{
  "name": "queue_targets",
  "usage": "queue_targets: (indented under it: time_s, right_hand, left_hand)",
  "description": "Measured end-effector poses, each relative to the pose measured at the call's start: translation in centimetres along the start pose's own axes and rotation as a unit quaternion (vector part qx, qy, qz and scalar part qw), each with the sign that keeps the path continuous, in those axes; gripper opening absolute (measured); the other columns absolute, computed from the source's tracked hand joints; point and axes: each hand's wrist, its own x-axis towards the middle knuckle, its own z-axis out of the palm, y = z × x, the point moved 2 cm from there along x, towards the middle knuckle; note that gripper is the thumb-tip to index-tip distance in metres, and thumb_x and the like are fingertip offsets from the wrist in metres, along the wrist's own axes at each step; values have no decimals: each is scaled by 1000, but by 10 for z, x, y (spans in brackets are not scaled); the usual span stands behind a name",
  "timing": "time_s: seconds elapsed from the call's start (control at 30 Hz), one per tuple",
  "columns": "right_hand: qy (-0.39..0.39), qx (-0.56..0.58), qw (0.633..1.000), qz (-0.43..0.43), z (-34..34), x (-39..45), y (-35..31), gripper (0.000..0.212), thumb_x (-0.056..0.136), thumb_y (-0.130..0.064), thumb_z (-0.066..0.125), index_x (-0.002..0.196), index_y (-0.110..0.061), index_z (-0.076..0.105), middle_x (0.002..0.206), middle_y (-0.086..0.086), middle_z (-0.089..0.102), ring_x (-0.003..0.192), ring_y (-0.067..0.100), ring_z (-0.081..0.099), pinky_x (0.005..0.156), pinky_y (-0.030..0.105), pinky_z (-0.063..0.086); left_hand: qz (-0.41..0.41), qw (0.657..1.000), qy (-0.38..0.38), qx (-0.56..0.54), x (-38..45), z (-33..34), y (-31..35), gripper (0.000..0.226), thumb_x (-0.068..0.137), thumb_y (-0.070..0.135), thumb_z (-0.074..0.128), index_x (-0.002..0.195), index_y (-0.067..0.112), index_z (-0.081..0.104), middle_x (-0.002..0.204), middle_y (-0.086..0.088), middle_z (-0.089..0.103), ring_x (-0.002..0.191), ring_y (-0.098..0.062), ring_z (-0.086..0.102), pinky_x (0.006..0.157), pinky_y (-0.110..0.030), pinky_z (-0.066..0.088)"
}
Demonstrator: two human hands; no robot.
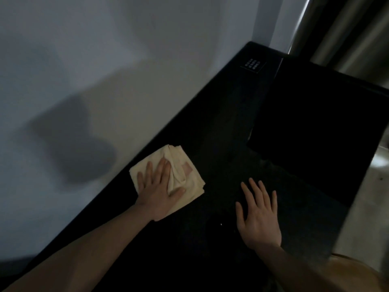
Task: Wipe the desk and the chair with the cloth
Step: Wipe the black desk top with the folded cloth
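A folded cream cloth (185, 165) with a faint pink patch lies on the black desk (221, 133), close to the wall-side edge. My left hand (156, 189) presses flat on the cloth with straight, spread fingers. To the right of it my right hand (257, 214) rests flat on the bare desk surface, fingers spread, holding nothing. A curved brown wooden edge (357, 270), perhaps the chair, shows at the bottom right corner.
A white wall (84, 81) runs along the desk's left edge, with my shadow on it. A large black flat panel (315, 133) lies on the desk's far right part. A small white-printed label (253, 65) sits near the far corner. Grey curtain (347, 28) hangs behind.
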Motion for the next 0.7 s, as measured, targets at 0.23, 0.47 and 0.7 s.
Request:
queue_targets:
  time_s: [0.23,0.47,0.7]
  right_hand:
    - [13,17,1000,-1,3,1,1,63,105,-50,38,164,-27,36,174,-4,22,164,17,5,132,55,1]
    - [33,44,998,-3,6,0,2,62,105,-50,39,163,-28,38,174,-6,24,164,17,7,131,55,5]
    - [48,31,998,-9,2,0,1,62,103,-46,43,160,-24,43,171,-2,31,163,19,14,130,59,10]
  left_hand:
    - [77,997,14,11,112,-55,88,103,93,86,22,163,26,-24,170,8,-30,156,-33,-28,123,-61,-17]
    - [71,995,69,-1,172,-75,147,103,93,85,23,166,24,-15,174,3,-19,157,-36,-24,124,-62,-15]
    - [60,994,91,-4,134,-57,120,102,93,85,18,166,20,-10,175,-1,-14,158,-35,-20,126,-59,-12]
